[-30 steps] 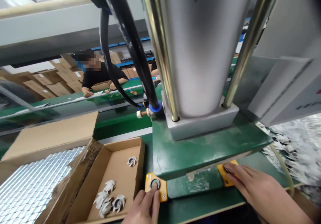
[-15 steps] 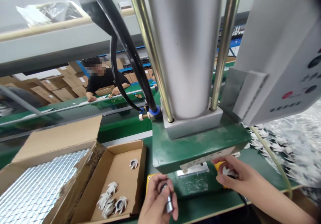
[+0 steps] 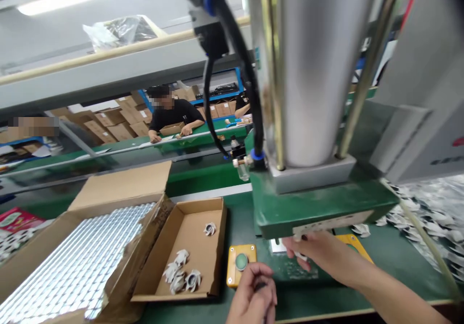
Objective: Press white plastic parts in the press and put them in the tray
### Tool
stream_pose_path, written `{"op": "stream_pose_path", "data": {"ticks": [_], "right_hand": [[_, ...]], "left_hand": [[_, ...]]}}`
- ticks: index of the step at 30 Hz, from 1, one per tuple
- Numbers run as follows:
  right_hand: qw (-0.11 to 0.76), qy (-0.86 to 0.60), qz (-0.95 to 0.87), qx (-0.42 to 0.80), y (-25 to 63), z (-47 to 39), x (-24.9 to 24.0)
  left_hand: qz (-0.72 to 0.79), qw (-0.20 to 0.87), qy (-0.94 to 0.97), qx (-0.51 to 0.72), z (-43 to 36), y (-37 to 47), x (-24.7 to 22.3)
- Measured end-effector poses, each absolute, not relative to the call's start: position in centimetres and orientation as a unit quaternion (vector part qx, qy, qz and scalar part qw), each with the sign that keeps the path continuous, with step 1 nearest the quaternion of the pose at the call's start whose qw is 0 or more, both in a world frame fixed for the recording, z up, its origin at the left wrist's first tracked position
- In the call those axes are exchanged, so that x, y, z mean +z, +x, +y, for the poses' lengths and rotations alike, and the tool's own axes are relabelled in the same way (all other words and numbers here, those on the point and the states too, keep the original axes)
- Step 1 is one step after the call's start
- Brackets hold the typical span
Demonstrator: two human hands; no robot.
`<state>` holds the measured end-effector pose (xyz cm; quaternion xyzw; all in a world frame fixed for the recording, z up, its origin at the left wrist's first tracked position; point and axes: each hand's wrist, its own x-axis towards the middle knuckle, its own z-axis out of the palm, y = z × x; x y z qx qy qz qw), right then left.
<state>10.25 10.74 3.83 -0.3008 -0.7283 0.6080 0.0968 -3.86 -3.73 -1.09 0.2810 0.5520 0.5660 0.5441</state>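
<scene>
The right hand [image 3: 321, 250] has moved to the press head [image 3: 326, 207], seemingly loading, grip pinching a white piece [image 3: 301, 256]; left hand [image 3: 254, 294] curls (contents unclear).

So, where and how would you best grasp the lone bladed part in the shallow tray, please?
Probably pinch the lone bladed part across its outer blades from above: its round hub faces up, and walls of the shallow tray hamper side access.
</scene>
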Motion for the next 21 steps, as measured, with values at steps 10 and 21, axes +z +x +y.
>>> {"op": "stream_pose_path", "data": {"ticks": [10,21], "right_hand": [[0.072,-0.187,-0.693,0.693,-1.7,6.3,5.2],[0.186,-0.084,-0.979,-0.007,4.6,6.2,2.3]], "left_hand": [[0.593,0.497,0.395,0.495,-5.8,-3.9,-4.2],[0.65,0.495,0.289,0.499,-6.6,-4.1,-2.6]]}}
